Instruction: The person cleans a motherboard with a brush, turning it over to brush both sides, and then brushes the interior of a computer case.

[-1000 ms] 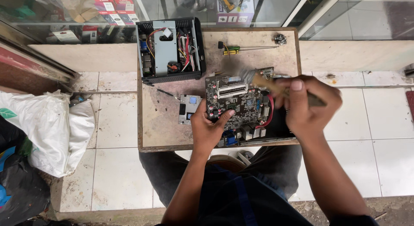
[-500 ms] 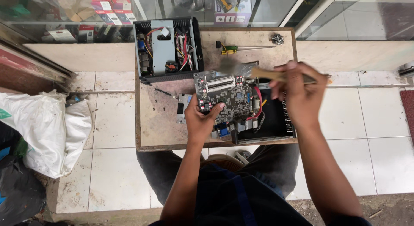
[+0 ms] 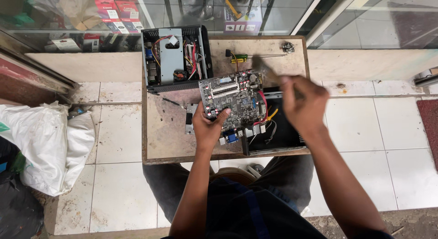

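Gripping board (image 3: 235, 99) at its near edge, left hand (image 3: 207, 127) fingers closed; right hand (image 3: 303, 104) clamping brush (image 3: 264, 71), bristles reaching over board's far-right corner.

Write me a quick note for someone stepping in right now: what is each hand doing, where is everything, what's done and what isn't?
Left hand: holds the circuit board by its near edge, tilted up over the wooden board.
Right hand: grips a brush, blurred, at the circuit board's far right corner.
Black case: open beside the circuit board, under the right hand, loose wires inside.
Second open case: at the far left, parts still inside.
Screwdriver: lies at the far edge.
Done: circuit board is out of its case. Left: it is not back in.
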